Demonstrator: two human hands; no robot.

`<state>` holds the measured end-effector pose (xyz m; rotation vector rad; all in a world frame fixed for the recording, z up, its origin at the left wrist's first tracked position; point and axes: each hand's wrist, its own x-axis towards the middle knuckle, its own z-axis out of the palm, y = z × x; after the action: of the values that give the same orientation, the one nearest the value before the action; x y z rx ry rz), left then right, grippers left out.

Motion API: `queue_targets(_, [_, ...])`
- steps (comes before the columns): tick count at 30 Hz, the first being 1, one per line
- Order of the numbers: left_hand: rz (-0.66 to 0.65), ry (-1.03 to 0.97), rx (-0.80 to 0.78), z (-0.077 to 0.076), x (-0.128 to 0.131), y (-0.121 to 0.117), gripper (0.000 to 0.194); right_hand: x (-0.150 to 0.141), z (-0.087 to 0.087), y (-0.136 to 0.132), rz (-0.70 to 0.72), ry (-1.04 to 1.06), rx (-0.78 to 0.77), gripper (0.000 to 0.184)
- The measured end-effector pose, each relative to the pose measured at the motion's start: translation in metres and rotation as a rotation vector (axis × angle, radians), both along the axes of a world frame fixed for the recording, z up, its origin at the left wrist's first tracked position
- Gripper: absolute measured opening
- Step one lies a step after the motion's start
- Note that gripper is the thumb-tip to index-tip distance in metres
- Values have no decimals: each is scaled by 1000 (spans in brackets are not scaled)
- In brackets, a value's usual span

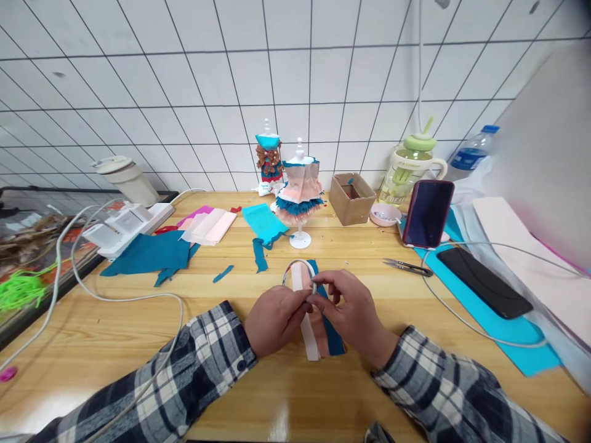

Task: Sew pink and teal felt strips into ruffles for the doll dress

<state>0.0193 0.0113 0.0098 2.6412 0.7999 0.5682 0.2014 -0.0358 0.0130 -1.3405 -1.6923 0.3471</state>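
Observation:
My left hand [279, 317] and my right hand [353, 314] meet at the middle of the table, both closed with fingertips pinched together. Between them is a thin white ring [299, 262] that looks like a roll of tape, its lower part hidden by the fingers. Under the hands lies a layered strip of crepe paper: a white band [313, 344], a pink band [322, 342] and a dark teal band [335, 342]. Just beyond stands a small white dress form [300, 194] in a ruffled pink and teal paper dress.
A second dressed form [268, 160] stands behind. Teal paper [148, 253], pale pink paper [213, 226] and turquoise paper [263, 221] lie to the left. Rightward are a cardboard box [353, 206], small scissors [406, 266], an upright phone [427, 212] and a lying phone [482, 282]. White cables [133, 298] cross the table.

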Motion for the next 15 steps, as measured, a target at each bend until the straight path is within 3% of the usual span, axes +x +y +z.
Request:
queue_targets(10, [100,38,151,0,-4,-2,23,2,-2,1,97,107,-108,7])
queue_targets(15, [117,19,147,-1,-6,-2,22,3,-4,1,57,76,-72,29])
